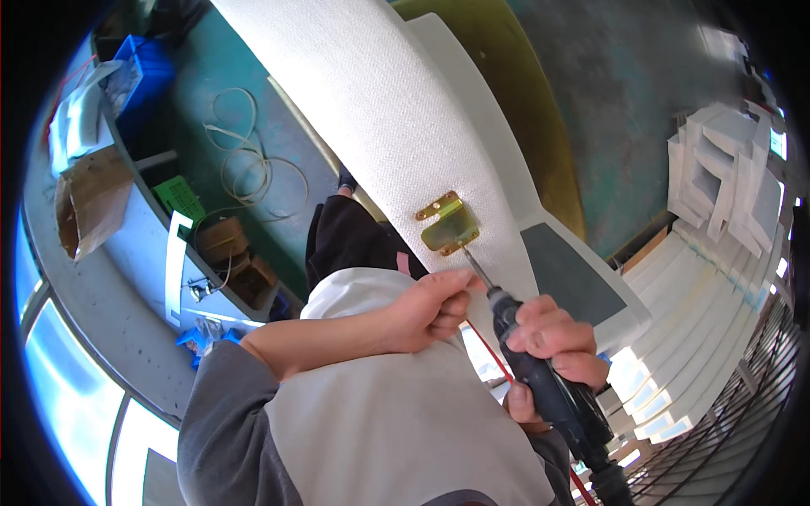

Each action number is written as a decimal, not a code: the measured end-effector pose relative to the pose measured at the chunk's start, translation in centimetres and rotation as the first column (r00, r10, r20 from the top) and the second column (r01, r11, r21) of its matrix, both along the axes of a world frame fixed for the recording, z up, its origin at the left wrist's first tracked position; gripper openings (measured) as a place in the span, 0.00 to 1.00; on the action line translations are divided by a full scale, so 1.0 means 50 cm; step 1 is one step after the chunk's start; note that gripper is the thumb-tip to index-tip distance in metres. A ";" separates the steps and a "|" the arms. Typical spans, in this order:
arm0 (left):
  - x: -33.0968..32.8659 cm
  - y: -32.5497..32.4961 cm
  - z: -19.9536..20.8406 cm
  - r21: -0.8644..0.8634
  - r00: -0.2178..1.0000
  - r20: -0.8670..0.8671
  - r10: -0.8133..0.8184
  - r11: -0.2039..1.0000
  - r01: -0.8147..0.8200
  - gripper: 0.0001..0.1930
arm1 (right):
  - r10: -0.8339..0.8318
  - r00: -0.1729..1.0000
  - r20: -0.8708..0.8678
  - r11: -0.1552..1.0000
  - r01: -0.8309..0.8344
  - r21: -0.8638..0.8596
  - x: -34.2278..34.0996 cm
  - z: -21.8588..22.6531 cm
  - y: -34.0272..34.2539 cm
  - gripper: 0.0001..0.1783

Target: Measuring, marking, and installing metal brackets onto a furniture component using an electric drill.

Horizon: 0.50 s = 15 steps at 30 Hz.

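Note:
A black electric screwdriver (540, 379) slants up from the lower right, and my right hand (553, 337) is wrapped round its body. Its thin metal bit (477, 266) reaches the lower edge of a yellowish metal bracket (454, 229) with screw holes. The bracket lies on a long white textured panel (371, 110). My left hand (429, 312) is closed, with fingers curled and the thumb and forefinger at the bit. Whether those fingertips grip the bit or something small is hidden.
A white shell with a dark grey inset (569, 274) sits beside the panel. Stacked white parts (730, 177) stand at right. On the left are a bench (148, 278), a blue bin (143, 76), cardboard boxes (224, 240) and a coiled pale cable (253, 160) on the floor. A red cord (489, 346) hangs by the screwdriver.

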<state>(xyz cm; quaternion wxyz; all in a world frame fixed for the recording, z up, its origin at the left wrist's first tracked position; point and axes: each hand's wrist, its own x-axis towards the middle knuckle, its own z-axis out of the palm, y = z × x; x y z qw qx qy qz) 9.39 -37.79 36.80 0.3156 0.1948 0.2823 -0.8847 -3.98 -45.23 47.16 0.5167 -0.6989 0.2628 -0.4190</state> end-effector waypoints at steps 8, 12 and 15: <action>0.091 0.073 -0.036 -0.121 0.704 0.679 -0.210 0.913 0.389 0.10 | 0.091 0.995 -0.032 0.996 -0.090 0.007 0.014 -0.014 -0.030 0.25; 0.119 0.098 -0.077 -0.031 0.616 0.774 -0.145 0.964 0.265 0.09 | 0.108 0.994 -0.029 0.994 -0.108 0.005 0.024 -0.029 -0.030 0.25; 0.123 0.124 -0.098 -0.053 0.663 0.740 -0.113 0.973 0.225 0.09 | 0.059 0.997 0.043 0.997 -0.057 -0.047 0.035 -0.038 -0.031 0.27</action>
